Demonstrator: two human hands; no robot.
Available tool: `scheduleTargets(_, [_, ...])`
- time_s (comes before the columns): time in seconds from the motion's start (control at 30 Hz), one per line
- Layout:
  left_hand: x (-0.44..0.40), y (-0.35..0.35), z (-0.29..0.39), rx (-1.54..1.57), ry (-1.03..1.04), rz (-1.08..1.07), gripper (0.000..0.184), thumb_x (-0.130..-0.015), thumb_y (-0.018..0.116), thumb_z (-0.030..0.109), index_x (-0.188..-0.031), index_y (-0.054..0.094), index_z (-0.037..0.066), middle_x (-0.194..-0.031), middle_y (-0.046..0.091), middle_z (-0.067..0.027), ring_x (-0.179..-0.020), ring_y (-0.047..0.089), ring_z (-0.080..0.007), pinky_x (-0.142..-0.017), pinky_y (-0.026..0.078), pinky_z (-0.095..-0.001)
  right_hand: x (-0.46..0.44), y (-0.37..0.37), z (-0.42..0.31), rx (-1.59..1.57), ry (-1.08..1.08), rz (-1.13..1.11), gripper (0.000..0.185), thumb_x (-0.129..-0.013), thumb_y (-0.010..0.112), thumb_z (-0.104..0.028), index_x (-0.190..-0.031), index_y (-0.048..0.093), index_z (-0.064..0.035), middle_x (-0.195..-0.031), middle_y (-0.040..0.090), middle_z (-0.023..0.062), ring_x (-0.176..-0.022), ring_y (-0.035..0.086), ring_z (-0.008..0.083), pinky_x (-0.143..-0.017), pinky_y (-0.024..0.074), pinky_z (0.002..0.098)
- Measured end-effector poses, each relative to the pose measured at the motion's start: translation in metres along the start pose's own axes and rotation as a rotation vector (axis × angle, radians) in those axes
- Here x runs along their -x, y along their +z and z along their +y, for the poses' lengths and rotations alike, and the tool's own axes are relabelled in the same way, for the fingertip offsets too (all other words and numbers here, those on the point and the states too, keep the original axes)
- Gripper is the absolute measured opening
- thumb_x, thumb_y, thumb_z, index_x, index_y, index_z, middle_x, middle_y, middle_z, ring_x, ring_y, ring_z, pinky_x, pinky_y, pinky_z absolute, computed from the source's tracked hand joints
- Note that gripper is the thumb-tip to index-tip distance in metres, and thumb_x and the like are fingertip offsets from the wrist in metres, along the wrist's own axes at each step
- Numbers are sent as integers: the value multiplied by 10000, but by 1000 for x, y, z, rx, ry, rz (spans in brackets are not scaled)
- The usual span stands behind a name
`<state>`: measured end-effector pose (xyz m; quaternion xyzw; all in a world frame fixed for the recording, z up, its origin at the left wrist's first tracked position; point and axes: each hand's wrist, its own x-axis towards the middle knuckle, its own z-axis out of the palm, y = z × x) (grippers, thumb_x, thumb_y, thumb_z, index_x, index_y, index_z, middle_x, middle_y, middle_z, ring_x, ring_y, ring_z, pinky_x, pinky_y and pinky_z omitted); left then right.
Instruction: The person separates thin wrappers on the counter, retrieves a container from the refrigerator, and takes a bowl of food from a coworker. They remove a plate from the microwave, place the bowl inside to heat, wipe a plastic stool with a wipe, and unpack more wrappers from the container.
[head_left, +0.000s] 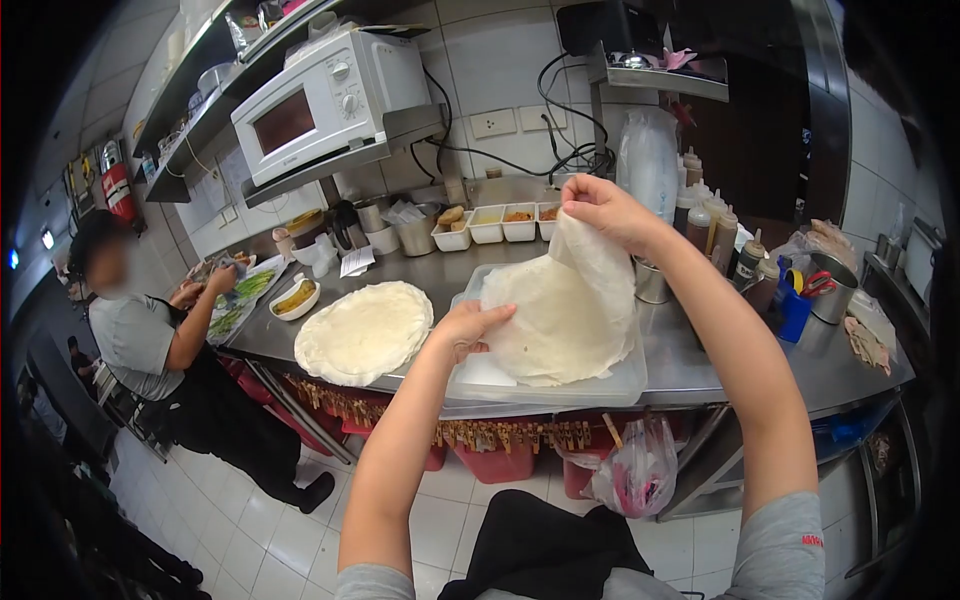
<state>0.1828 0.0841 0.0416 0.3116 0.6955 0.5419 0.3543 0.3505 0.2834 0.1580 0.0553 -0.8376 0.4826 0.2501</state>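
My right hand point(605, 212) pinches the raised far edge of a thin, pale, round dough sheet point(560, 320) between thumb and fingers. Lower on its left side, my left hand point(470, 332) grips the same sheet, thumb on top and fingers curled, partly hidden beneath. Under the sheet is a shallow translucent plastic tray point(625, 388), with something white showing at its near left. Whether further sheets lie below cannot be seen. Left of the tray, another pale round of dough point(365, 332) with an uneven edge rests on the steel counter point(690, 345).
Food tubs point(487, 226) line the back, beneath a white microwave point(320, 100) on a shelf. Squeeze bottles point(722, 235) and a blue holder with red scissors point(792, 310) stand right. A small dish point(296, 299) sits left. A co-worker point(160, 340) handles food at far left.
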Motion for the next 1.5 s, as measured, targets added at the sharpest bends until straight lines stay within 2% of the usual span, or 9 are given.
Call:
scheduleTargets(0.07, [-2, -5, -4, 83, 97, 54, 502, -781, 756, 349, -1109, 583, 11, -1053, 646, -120, -948, 624, -200, -798, 508, -378, 6, -21, 0, 195, 54, 22, 79, -899, 572, -147, -888, 530, -82, -841, 550, -49, -778, 478, 41, -696, 398, 193])
scheduleTargets(0.23, [-1, -4, 8, 303, 412, 80, 315, -825, 728, 209, -1063, 615, 37, -947, 674, -56, -785, 643, -139, -676, 538, -284, 21, -41, 6, 487, 464, -146, 647, -729, 726, -553, -1058, 658, -1, -1021, 646, 119, -920, 599, 195, -807, 474, 322])
scheduleTargets(0.37, [3, -2, 30, 228, 629, 94, 245, -834, 716, 175, -1018, 638, 33, -913, 678, -48, -777, 635, -118, -681, 530, -269, 35, -38, -11, 261, 780, -264, 523, -718, 785, -425, -1012, 679, -6, -957, 672, 108, -839, 636, 184, -764, 501, 325])
scheduleTargets(0.53, [9, -41, 57, -66, 816, 198, 215, -827, 720, 136, -988, 652, 11, -896, 685, -41, -782, 629, -102, -688, 525, -265, 37, -67, -7, 176, 510, -33, 271, -758, 766, -288, -867, 675, -58, -817, 652, 9, -746, 600, 104, -695, 476, 270])
scheduleTargets(0.73, [45, -71, 79, -229, 691, 162, 423, -841, 695, 96, -1243, 573, 45, -995, 654, 1, -817, 586, -68, -748, 503, -228, 43, -82, -9, 109, 364, -25, 205, -797, 729, -260, -861, 669, -74, -779, 629, -42, -708, 544, 55, -675, 430, 222])
scheduleTargets(1.0, [52, -121, 61, -651, 487, 400, 397, -831, 674, 76, -1213, 576, 35, -911, 655, -45, -728, 584, -71, -578, 476, -221, 43, -98, -3, 530, 318, 41, 202, -805, 691, -221, -876, 656, -35, -791, 634, 17, -769, 560, 114, -721, 442, 268])
scheduleTargets(1.2, [60, -135, 55, -490, 580, 464, 502, -842, 588, -5, -1325, 505, 103, -970, 634, -17, -764, 555, -61, -666, 467, -221, 48, -108, 10, 600, 350, 75, 224, -835, 637, -222, -969, 602, -46, -838, 613, 33, -784, 545, 125, -686, 446, 303])
scheduleTargets(1.43, [62, -115, 81, -507, 418, 369, 329, -877, 535, 34, -1195, 616, 62, -966, 653, -32, -726, 599, -59, -610, 467, -202, 37, -73, -14, 545, 283, 56, 240, -828, 639, -266, -992, 556, -112, -866, 566, 13, -819, 507, 125, -709, 422, 283])
scheduleTargets(1.5, [59, -117, 84, -557, 406, 391, 323, -880, 536, 42, -1192, 617, 57, -966, 654, -33, -735, 612, -64, -609, 470, -204, 41, -66, -26, 752, 308, 3, 269, -793, 659, -293, -934, 575, -81, -888, 615, 88, -884, 554, 178, -778, 436, 323])
